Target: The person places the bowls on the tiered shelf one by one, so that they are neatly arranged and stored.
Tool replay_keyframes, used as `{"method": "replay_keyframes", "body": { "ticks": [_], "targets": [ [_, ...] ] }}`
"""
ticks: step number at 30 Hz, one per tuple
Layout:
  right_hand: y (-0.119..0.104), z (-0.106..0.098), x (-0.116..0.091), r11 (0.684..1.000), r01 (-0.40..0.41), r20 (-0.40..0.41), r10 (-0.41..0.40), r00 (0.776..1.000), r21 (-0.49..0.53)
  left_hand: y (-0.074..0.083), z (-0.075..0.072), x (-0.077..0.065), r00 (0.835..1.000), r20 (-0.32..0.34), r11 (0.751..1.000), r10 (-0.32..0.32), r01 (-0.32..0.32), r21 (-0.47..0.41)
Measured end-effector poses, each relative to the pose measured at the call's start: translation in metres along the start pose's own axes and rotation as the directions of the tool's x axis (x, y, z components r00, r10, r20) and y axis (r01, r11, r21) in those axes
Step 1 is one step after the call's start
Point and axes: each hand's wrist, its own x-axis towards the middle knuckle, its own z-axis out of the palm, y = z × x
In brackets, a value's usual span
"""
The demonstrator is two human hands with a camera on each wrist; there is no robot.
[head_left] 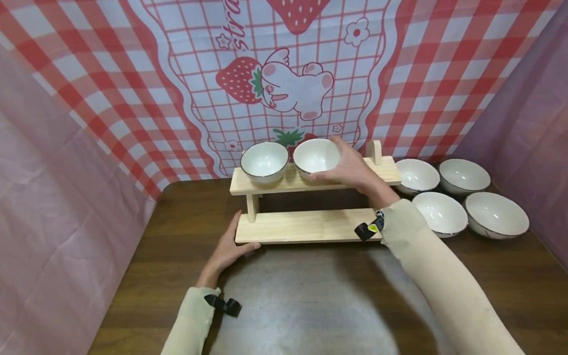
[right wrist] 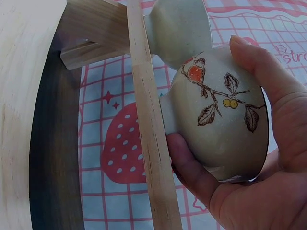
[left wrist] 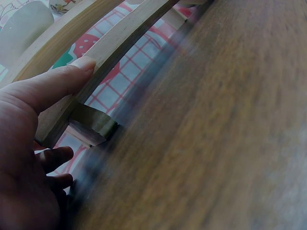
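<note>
A two-tier wooden shelf (head_left: 306, 226) stands on the table. My right hand (head_left: 350, 167) grips a white bowl (head_left: 316, 155) on the upper tier, fingers and thumb around its sides. In the right wrist view that bowl (right wrist: 220, 110) shows a painted branch with leaves, and its foot is right at the upper board (right wrist: 148, 120). To its left, a second bowl (head_left: 264, 161) sits on the same tier. My left hand (head_left: 226, 254) holds the left end of the lower tier; in the left wrist view its thumb (left wrist: 72, 76) lies over the board (left wrist: 57, 120), other fingers beneath.
Several white bowls stand on the table right of the shelf, among them a front one (head_left: 439, 213) and a far right one (head_left: 497, 214). Behind the shelf hangs a red checked cloth (head_left: 306, 123). Pink curtains (head_left: 57, 207) flank the brown table (head_left: 146, 276).
</note>
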Motion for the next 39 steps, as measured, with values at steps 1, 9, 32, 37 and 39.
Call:
{"method": "replay_keyframes", "body": {
  "ticks": [1, 9, 32, 37, 39],
  "targets": [
    [0.001, 0.000, 0.001, 1.000, -0.004, 0.002, 0.004, 1.000, -0.002, 0.000, 0.000, 0.000, 1.000, 0.001, 1.000, 0.002, -0.002, 0.000],
    [-0.001, 0.000, 0.002, 1.000, -0.020, 0.026, 0.020, 0.999, 0.002, 0.000, 0.000, -0.001, 1.000, 0.003, 1.000, 0.008, -0.008, -0.014],
    [0.006, -0.013, -0.004, 0.998, 0.044, 0.074, -0.042, 0.996, -0.033, 0.000, 0.000, -0.002, 1.000, 0.001, 1.000, 0.004, -0.004, -0.005],
    [0.010, -0.020, -0.011, 1.000, 0.031, 0.080, -0.031, 0.996, -0.001, 0.001, 0.000, -0.001, 1.000, -0.001, 1.000, 0.004, -0.004, -0.012],
    [0.011, -0.024, -0.014, 1.000, 0.016, 0.072, -0.017, 0.997, 0.005, 0.001, 0.000, -0.001, 1.000, -0.003, 1.000, 0.004, -0.004, -0.016]
  ]
}}
